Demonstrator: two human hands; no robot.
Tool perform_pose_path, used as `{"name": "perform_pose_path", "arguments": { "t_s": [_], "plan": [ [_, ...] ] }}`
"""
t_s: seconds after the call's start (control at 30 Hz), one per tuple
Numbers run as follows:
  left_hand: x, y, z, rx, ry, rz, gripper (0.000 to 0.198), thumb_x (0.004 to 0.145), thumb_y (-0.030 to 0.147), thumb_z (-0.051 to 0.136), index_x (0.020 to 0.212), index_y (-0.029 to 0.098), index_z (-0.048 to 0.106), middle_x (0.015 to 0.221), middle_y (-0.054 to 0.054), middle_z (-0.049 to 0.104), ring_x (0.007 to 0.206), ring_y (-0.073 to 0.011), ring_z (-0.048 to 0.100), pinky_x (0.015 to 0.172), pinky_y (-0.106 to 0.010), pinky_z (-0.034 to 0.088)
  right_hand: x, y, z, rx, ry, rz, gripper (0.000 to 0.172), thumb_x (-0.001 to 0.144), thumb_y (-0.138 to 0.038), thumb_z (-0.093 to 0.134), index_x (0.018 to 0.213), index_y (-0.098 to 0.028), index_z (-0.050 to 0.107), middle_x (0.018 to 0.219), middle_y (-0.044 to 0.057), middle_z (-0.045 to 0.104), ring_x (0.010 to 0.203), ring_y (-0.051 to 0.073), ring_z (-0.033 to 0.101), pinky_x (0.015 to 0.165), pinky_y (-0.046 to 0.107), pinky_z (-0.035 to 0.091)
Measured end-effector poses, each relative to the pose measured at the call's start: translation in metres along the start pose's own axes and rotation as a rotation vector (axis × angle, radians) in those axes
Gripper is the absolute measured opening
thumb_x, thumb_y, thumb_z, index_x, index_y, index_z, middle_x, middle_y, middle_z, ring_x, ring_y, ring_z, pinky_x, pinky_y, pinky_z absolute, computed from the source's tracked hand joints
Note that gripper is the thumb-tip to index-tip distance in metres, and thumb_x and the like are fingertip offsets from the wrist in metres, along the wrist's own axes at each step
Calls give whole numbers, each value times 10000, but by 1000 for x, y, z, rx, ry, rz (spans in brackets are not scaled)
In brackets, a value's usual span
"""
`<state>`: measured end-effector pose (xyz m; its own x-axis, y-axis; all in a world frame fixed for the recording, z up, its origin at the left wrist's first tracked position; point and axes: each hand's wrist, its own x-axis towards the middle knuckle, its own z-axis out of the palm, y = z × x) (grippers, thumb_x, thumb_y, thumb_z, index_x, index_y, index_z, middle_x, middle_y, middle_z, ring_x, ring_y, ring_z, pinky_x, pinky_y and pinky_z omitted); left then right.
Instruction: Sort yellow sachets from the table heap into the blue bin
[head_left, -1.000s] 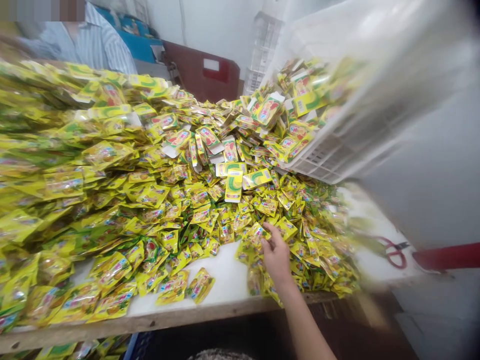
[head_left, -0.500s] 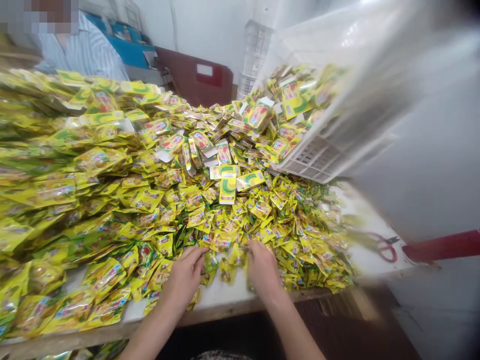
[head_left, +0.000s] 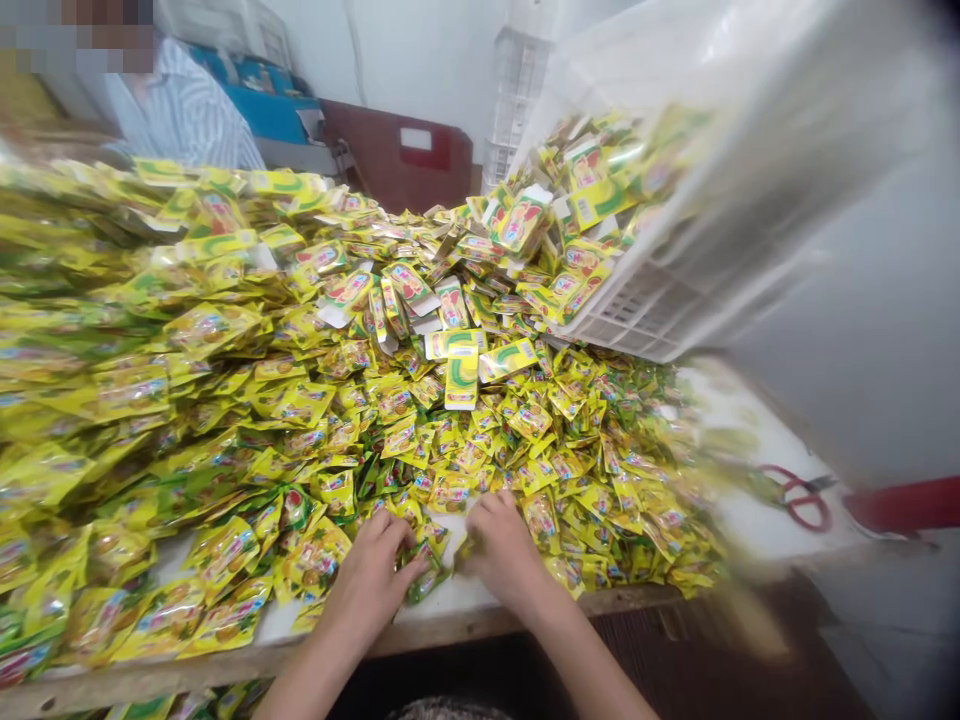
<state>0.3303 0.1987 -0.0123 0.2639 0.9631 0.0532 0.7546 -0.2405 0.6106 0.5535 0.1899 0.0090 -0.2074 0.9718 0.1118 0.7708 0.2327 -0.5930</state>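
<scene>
Near the table's front edge, my left hand [head_left: 375, 565] is closed, thumb and fingers pinching a small yellow-green packet [head_left: 426, 578]. My right hand [head_left: 506, 550] curls just to its right with the fingers closed. A blurred yellowish packet edge [head_left: 461, 555] shows at its fingertips, mostly hidden by the hand. Around both hands lies a heap of small yellow packets [head_left: 532, 420]. Larger yellow packets [head_left: 225, 555] are piled to the left. Small printed cartons [head_left: 461, 375] rest on the heap beyond my hands.
A white plastic crate [head_left: 637, 310] leans tilted at the right, cartons spilling from it. Red-handled scissors [head_left: 808, 505] lie on the white tabletop [head_left: 780, 450], near a red object [head_left: 911, 503]. Across the pile is a person in a striped shirt [head_left: 199, 115].
My hands have drawn slightly closer together and their fingers have curled in. The loose packets between them have shifted, baring more white tabletop there. The view has moved slightly.
</scene>
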Motion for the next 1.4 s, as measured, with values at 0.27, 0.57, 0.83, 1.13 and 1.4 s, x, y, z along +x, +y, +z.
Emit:
{"name": "perform_pose_path", "arguments": {
  "t_s": [0.27,0.57,0.83,1.13,1.4],
  "plan": [
    [-2,17,-1,-395,34,-121,211,830,307,582,684,215,461,649,36,481,631,-156,492,599,-250,387,-9,-20,6,952,154,311,328,631,-283,824,771,-199,540,672,-38,588,593,133,521,515,246,448],
    [0,47,1,-1002,31,-259,305,730,284,723,1010,208,629,1003,-59,682,1003,-222,635,893,-306,498,0,-32,26,1402,220,538,409,587,-380,841,786,-165,557,682,6,645,521,115,562,373,197,475],
    [8,73,8,-928,129,-275,202,802,393,669,803,200,609,780,-11,647,786,-189,625,734,-266,510,2,-13,25,1152,234,419,426,622,-397,808,921,-196,580,803,7,614,619,134,571,387,176,448],
    [108,81,-18,-84,389,92,245,905,339,519,1069,176,599,1075,-121,655,995,-267,629,857,-398,520,-13,4,-1,503,234,190,86,788,-209,576,849,-207,636,696,21,622,630,180,590,569,255,449],
    [219,78,-57,224,170,449,683,726,-57,541,1303,308,562,1492,-83,439,1314,-336,417,1027,-490,348,-35,13,44,-89,169,149,236,721,-162,645,933,-259,612,721,53,677,630,255,646,560,282,426]
  ]
}}
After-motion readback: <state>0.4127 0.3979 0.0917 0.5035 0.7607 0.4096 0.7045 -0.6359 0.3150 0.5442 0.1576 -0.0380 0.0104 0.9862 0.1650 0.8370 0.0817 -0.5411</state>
